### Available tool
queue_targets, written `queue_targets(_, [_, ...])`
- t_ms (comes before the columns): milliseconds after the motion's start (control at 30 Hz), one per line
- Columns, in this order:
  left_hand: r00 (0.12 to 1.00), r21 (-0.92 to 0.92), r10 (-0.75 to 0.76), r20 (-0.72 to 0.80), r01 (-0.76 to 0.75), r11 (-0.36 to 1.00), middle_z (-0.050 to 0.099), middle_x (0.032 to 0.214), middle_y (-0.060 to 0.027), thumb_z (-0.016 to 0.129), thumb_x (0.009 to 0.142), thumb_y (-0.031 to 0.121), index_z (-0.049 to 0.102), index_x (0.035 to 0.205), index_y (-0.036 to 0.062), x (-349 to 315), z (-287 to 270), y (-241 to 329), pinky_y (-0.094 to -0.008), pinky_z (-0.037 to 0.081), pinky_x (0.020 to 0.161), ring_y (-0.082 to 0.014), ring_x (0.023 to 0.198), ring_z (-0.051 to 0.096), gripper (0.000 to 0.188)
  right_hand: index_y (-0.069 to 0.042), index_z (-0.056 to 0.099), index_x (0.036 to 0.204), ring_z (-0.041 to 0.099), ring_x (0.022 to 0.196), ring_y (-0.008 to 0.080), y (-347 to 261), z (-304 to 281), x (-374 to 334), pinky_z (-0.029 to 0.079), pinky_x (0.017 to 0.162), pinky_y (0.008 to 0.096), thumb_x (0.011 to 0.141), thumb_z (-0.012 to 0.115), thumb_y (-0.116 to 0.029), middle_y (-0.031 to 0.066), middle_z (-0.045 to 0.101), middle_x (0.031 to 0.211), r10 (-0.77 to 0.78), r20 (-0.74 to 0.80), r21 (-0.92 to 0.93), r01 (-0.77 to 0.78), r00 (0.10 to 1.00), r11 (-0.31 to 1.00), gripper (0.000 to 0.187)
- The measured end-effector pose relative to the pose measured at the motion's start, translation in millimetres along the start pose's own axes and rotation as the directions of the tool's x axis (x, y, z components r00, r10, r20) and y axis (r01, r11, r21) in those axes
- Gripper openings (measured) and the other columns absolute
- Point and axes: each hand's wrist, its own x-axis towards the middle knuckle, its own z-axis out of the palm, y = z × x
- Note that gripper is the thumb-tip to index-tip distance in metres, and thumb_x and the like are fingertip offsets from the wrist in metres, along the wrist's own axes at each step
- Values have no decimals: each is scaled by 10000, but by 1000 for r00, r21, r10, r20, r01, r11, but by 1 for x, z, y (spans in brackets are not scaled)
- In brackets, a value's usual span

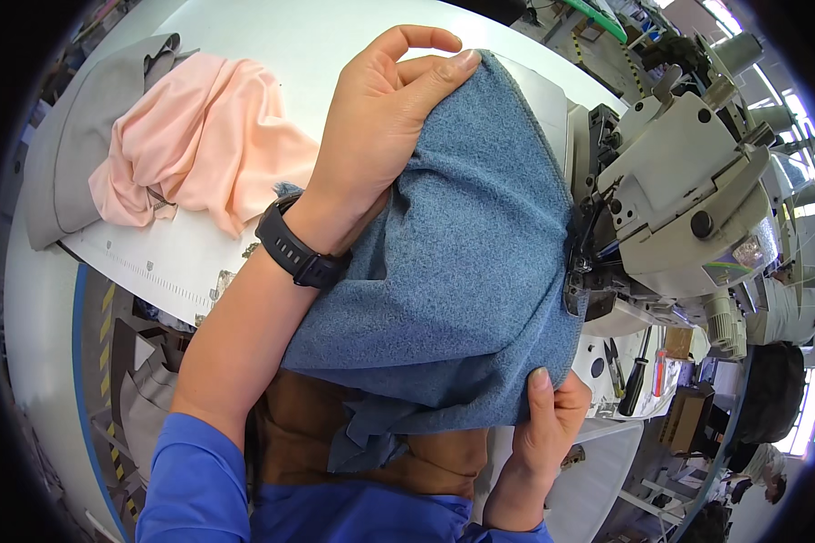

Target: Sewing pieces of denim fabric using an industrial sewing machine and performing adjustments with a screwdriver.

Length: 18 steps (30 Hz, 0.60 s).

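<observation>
A piece of blue heathered fabric (480, 226) stretches between my two hands, its right edge stitched. Up at the far corner, my left hand (389, 109) pinches the cloth between thumb and fingers. Down at the near right edge, my right hand (552, 421) grips the fabric with the thumb on top, the fingers partly hidden behind it. Along its right side the cloth lies against the needle area of a cream-coloured sewing machine (688, 195); whether it sits under the presser foot I cannot tell. The lower folds hang toward my lap.
A heap of peach fabric (208, 136) and a grey cloth (86, 145) lie on the white table (353, 23) at the left. Right of my right hand, a black-handled screwdriver (637, 376) and tweezers-like tools rest on a small surface. Boxes (686, 418) stand beyond.
</observation>
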Motion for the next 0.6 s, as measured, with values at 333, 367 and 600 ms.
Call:
queue_targets(333, [992, 278, -42, -116, 73, 958, 636, 839, -25, 622, 852, 178, 549, 1066, 11, -3, 7, 7, -159, 426, 681, -41, 739, 556, 281, 18, 560, 814, 474, 545, 84, -41, -63, 52, 417, 573, 219, 924, 495, -112, 37, 547, 672, -755, -404, -674, 391, 516, 627, 182])
queue_targets(367, [993, 280, -50, -111, 80, 957, 631, 855, -25, 613, 860, 170, 543, 1077, 8, -3, 0, 8, -154, 429, 678, -40, 735, 558, 280, 15, 562, 829, 468, 536, 73, -45, -67, 59, 411, 554, 194, 915, 510, -85, 38, 563, 698, -787, -460, -643, 457, 411, 615, 142])
queue_targets(600, [991, 115, -105, -84, 114, 987, 623, 852, -20, 576, 887, 140, 521, 1099, 3, -1, 6, 2, -135, 439, 669, -34, 739, 569, 258, 9, 604, 970, 520, 598, 65, -59, -82, 58, 393, 550, 178, 796, 645, -1, 29, 590, 738, -856, -346, -805, 348, 383, 481, 179])
